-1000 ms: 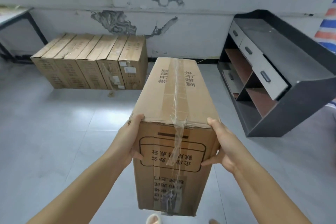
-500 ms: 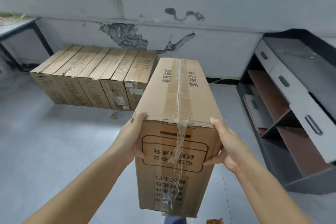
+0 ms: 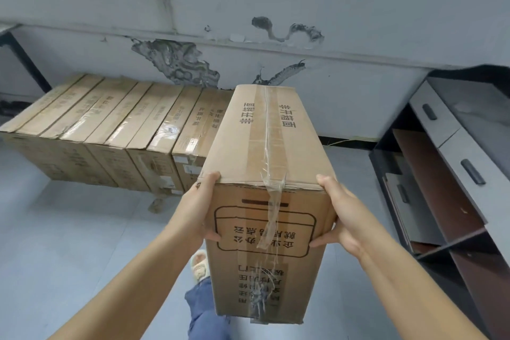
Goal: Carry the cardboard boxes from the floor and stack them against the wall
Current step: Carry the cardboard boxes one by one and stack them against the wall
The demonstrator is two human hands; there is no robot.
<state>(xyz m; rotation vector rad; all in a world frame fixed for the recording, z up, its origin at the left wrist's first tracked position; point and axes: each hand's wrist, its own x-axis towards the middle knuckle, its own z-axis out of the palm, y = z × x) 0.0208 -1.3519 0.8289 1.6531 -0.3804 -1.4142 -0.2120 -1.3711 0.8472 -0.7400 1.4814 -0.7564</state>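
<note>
Both hands, left (image 3: 198, 207) and right (image 3: 340, 215), clamp the box (image 3: 265, 174) by its sides. Best to keep it level and set it beside the row (image 3: 110, 130) at the wall (image 3: 358, 36).

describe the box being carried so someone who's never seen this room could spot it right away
Start at the peeling wall under the window, where a row of cardboard boxes lies on the floor. In front of that row, one long carried box is up in the air, its near end gripped by the left hand and right hand. It alone is off the floor, with loose clear tape down its top.
</note>
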